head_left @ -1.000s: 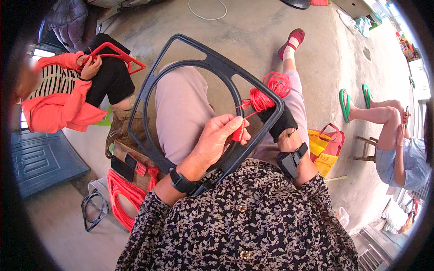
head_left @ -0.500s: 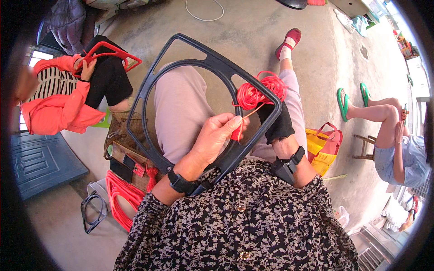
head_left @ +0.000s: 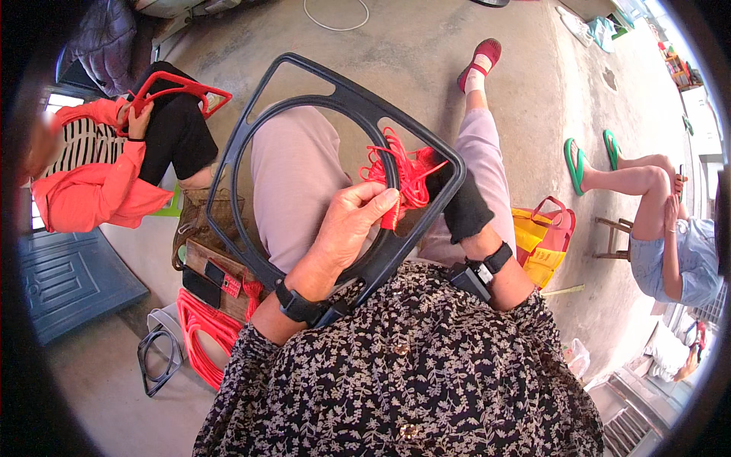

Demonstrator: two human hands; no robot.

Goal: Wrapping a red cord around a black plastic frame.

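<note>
Since the earlier frame: red cord bundle (head_left: 403, 174) shifted left along the frame's right rim, now fanned out in loose loops; right hand (head_left: 463, 204) drawn nearer to the body.

Head view, the only one:

- Black frame (head_left: 304, 72): rounded-corner plastic panel with a large circular opening, propped on the lap, long axis running from near-right at the torso to far-left. Near edge resting against the patterned blouse.
- Left hand (head_left: 352, 222): laid over the inner ring at its near-right arc, fingertips (head_left: 387, 199) pinched narrow on a strand of the red cord where the strand meets the rim. Thumb side hidden behind the fingers; grip on the frame itself not determinable.
- Right hand: covered by a black glove or sleeve, reaching under the right rim, touching the bundle from the right. Fingers hidden behind rim and cord; closed or spread, cannot tell.
- Key relation: bundle just far-right of the left fingertips, touching them; cord running from the pinch up and right across the rim. Left hand nearer to the working strand, right hand nearer to the loose loops.

Surroundings: seated person in a coral jacket (head_left: 91, 194) at far left holding a red frame (head_left: 171, 87); stack of red frames (head_left: 202, 335) on the floor near-left beside a spare black frame (head_left: 156, 358); yellow bag (head_left: 544, 244) at right; another seated person in green sandals (head_left: 575, 164) at far right.
</note>
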